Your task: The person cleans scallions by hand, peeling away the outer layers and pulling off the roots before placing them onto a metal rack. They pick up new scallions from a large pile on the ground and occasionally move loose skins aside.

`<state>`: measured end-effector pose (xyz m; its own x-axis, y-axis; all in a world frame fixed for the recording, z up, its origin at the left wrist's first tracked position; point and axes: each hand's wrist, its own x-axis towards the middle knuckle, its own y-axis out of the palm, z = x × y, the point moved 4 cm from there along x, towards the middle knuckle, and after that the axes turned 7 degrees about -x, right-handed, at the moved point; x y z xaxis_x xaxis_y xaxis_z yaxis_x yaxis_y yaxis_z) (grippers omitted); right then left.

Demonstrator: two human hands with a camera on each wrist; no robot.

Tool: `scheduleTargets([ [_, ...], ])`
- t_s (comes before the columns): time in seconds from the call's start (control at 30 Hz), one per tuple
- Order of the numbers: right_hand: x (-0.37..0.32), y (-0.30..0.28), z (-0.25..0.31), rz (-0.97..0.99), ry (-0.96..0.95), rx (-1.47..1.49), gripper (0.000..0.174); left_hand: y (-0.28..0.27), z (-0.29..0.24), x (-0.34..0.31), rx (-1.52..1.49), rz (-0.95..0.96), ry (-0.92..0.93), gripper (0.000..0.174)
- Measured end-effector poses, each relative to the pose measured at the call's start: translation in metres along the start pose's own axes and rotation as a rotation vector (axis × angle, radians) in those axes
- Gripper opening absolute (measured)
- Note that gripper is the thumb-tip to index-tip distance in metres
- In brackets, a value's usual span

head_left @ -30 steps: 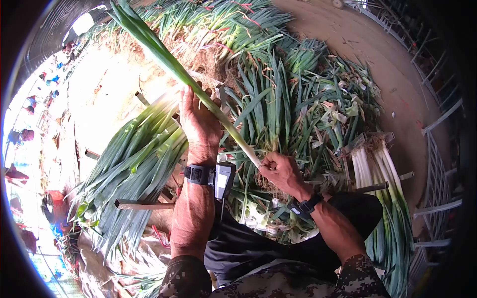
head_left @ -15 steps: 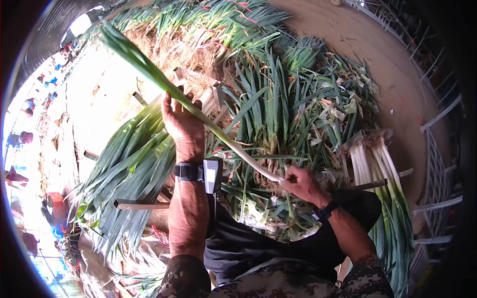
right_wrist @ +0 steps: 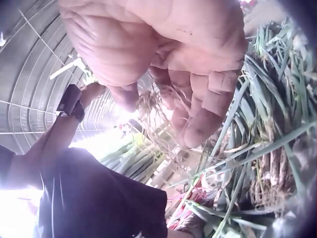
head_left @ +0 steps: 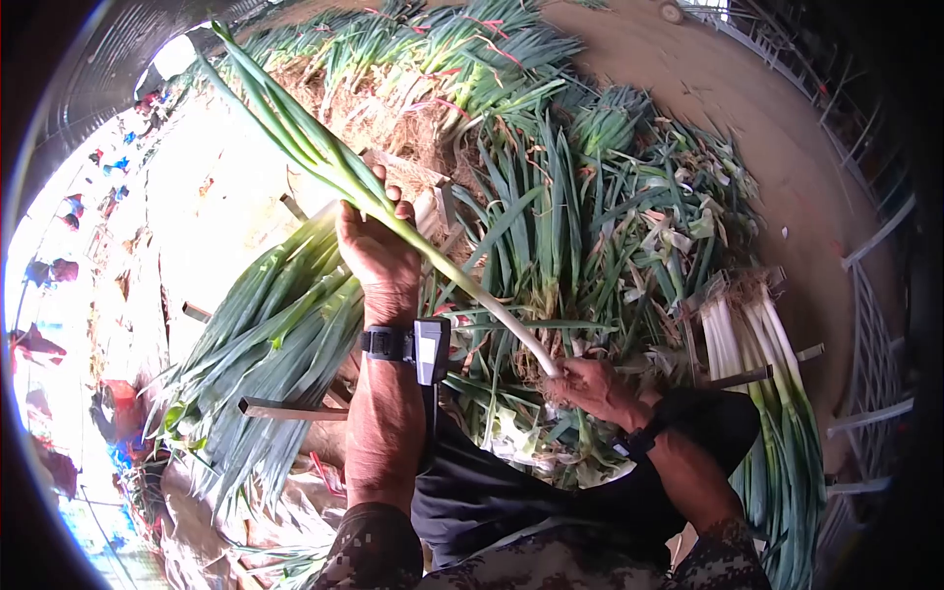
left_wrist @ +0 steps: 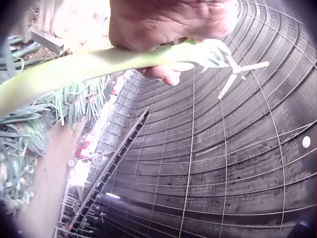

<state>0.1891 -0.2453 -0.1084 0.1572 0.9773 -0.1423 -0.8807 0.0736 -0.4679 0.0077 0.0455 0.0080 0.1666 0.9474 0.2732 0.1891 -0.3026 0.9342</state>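
Observation:
I hold one long leek (head_left: 462,280) slanted between both hands. My left hand (head_left: 379,246) grips its green upper stalk, with the leaves fanning up to the left. My right hand (head_left: 590,383) pinches the white root end low at the middle. In the left wrist view, the left hand (left_wrist: 168,20) curls over the pale green stalk (left_wrist: 99,64). The right wrist view shows the right hand (right_wrist: 168,54) with its fingers bent around stringy roots (right_wrist: 153,106).
A loose pile of leeks (head_left: 551,216) lies ahead on the ground. A bundle of leeks (head_left: 265,334) rests on a metal frame (head_left: 285,408) at the left. Peeled white leeks (head_left: 757,344) lie at the right, beside a wire fence (head_left: 865,374). Bare dirt floor (head_left: 728,98) spreads beyond.
My right hand has moved down and to the right with the root end. The leek's leafy top has swung to the left, and the left hand has shifted slightly along the stalk.

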Motion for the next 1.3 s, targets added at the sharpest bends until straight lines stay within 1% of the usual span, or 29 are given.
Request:
scheduleTargets([
  [0.03, 0.000, 0.001, -0.003, 0.062, 0.042, -0.013, 0.033, 0.003, 0.001, -0.003, 0.003, -0.037, -0.003, 0.037],
  [0.07, 0.002, 0.002, -0.005, 0.124, 0.084, -0.026, 0.033, -0.004, 0.000, 0.001, -0.002, 0.013, -0.029, 0.040],
  [0.1, 0.001, 0.001, 0.002, 0.108, 0.033, 0.016, 0.032, -0.003, 0.001, 0.000, 0.002, -0.005, -0.046, 0.041],
  [0.13, -0.001, -0.001, 0.004, 0.096, 0.051, 0.019, 0.032, 0.001, 0.002, -0.002, 0.006, -0.022, -0.062, 0.042],
  [0.17, -0.001, -0.005, 0.006, 0.081, 0.069, 0.021, 0.032, 0.007, 0.002, -0.002, 0.051, 0.086, -0.121, 0.041],
  [0.2, -0.002, -0.008, 0.006, 0.065, 0.086, 0.024, 0.032, 0.010, 0.004, -0.004, 0.100, 0.086, -0.157, 0.041],
  [0.23, -0.001, -0.010, 0.004, 0.065, 0.102, 0.097, 0.033, 0.009, 0.006, -0.004, 0.252, 0.057, -0.207, 0.040],
  [0.27, -0.001, -0.014, 0.000, 0.052, 0.081, 0.064, 0.032, 0.007, 0.009, -0.006, 0.402, 0.027, -0.258, 0.040],
  [0.33, 0.003, -0.021, -0.004, 0.026, 0.039, -0.005, 0.032, 0.019, 0.014, -0.021, 0.490, 0.003, -0.335, 0.035],
  [0.37, 0.002, -0.024, -0.007, 0.030, 0.070, -0.034, 0.028, 0.020, 0.016, -0.023, 0.493, 0.022, -0.334, 0.033],
  [0.47, -0.001, -0.025, -0.020, -0.004, 0.155, 0.178, 0.025, 0.020, 0.015, -0.028, 0.572, 0.064, -0.246, 0.032],
  [0.5, 0.000, -0.025, -0.023, 0.001, 0.160, 0.279, 0.030, 0.023, 0.012, -0.032, 0.591, 0.067, -0.201, 0.033],
  [0.57, 0.000, -0.027, -0.025, -0.008, 0.175, 0.330, 0.036, 0.031, -0.004, -0.038, 0.670, 0.035, -0.083, 0.038],
  [0.6, 0.000, -0.025, -0.029, -0.009, 0.183, 0.362, 0.040, 0.028, -0.017, -0.038, 0.766, 0.029, -0.032, 0.038],
  [0.63, 0.000, -0.025, -0.040, 0.004, 0.210, 0.372, 0.037, 0.027, -0.035, -0.040, 0.835, 0.052, 0.045, 0.038],
  [0.67, 0.002, -0.023, -0.053, 0.017, 0.296, 0.382, 0.037, 0.027, -0.055, -0.045, 0.904, 0.075, 0.120, 0.038],
  [0.7, 0.006, -0.019, -0.069, 0.034, 0.275, 0.332, 0.039, 0.025, -0.079, -0.050, 0.913, 0.058, 0.178, 0.038],
  [0.83, 0.019, 0.007, -0.103, 0.129, 0.302, 0.211, 0.036, 0.017, -0.204, -0.097, 1.080, -0.167, 0.514, 0.021],
  [0.87, 0.026, 0.009, -0.114, 0.137, 0.203, 0.040, 0.034, 0.017, -0.236, -0.117, 1.122, -0.259, 0.588, 0.022],
  [0.9, 0.033, 0.012, -0.129, 0.150, 0.102, -0.131, 0.031, 0.005, -0.272, -0.138, 1.118, -0.283, 0.644, 0.036],
  [0.93, 0.034, 0.023, -0.136, 0.169, -0.004, -0.300, 0.029, 0.006, -0.300, -0.164, 1.108, -0.353, 0.709, 0.039],
  [0.97, 0.029, 0.024, -0.116, 0.231, 0.139, -0.291, 0.026, 0.003, -0.329, -0.192, 1.134, -0.413, 0.741, 0.038],
  [1.0, 0.026, 0.028, -0.117, 0.205, 0.102, -0.251, 0.032, -0.003, -0.358, -0.225, 1.163, -0.481, 0.768, 0.038],
  [1.07, 0.025, 0.030, -0.105, 0.318, 0.192, -0.406, 0.041, -0.022, -0.408, -0.295, 1.175, -0.638, 0.794, 0.037],
  [1.1, 0.027, 0.035, -0.123, 0.291, 0.076, -0.302, 0.038, -0.037, -0.432, -0.331, 1.178, -0.707, 0.808, 0.036],
  [1.13, 0.025, 0.034, -0.108, 0.303, 0.027, -0.362, 0.034, -0.046, -0.446, -0.363, 1.214, -0.790, 0.809, 0.034],
  [1.17, 0.024, 0.035, -0.096, 0.328, 0.054, -0.354, 0.032, -0.060, -0.459, -0.397, 1.342, -0.803, 0.801, 0.034],
  [1.23, 0.020, 0.035, -0.080, 0.368, 0.118, -0.337, 0.031, -0.082, -0.482, -0.452, 1.479, -0.934, 0.762, 0.030],
  [1.3, 0.022, 0.037, -0.084, 0.372, 0.110, -0.346, 0.031, -0.112, -0.501, -0.503, 1.470, -1.074, 0.717, 0.026],
])
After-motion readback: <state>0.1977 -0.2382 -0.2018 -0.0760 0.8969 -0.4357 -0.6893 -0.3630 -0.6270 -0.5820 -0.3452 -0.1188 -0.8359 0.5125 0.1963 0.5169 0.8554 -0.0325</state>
